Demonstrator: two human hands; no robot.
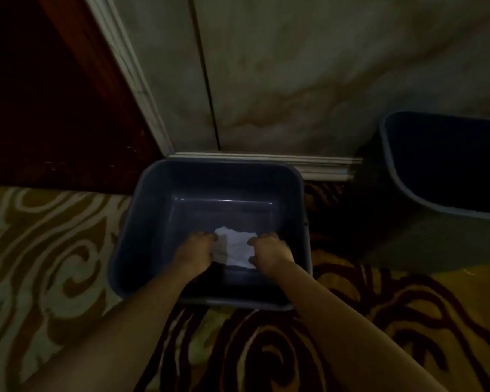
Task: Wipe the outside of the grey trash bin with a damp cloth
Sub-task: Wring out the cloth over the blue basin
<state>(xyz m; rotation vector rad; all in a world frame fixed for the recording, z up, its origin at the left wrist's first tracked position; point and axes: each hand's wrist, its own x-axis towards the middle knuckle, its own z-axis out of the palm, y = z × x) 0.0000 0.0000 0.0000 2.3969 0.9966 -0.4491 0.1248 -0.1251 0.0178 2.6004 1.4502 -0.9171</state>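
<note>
A grey rectangular trash bin (153, 199) stands on the patterned carpet against the wall, seen from straight above with its inside open to me. Both my arms reach down into it. A white cloth (236, 248) is stretched between my hands inside the bin near its front wall. My left hand (194, 250) grips the cloth's left edge and my right hand (269, 250) grips its right edge. The bin's outer sides are mostly hidden from this angle.
A second grey bin (399, 179) stands to the right, cut off by the frame edge. A marble wall with white skirting (317, 162) is right behind the bin. Dark red woodwork (48, 108) fills the upper left. Patterned carpet (54, 250) lies around.
</note>
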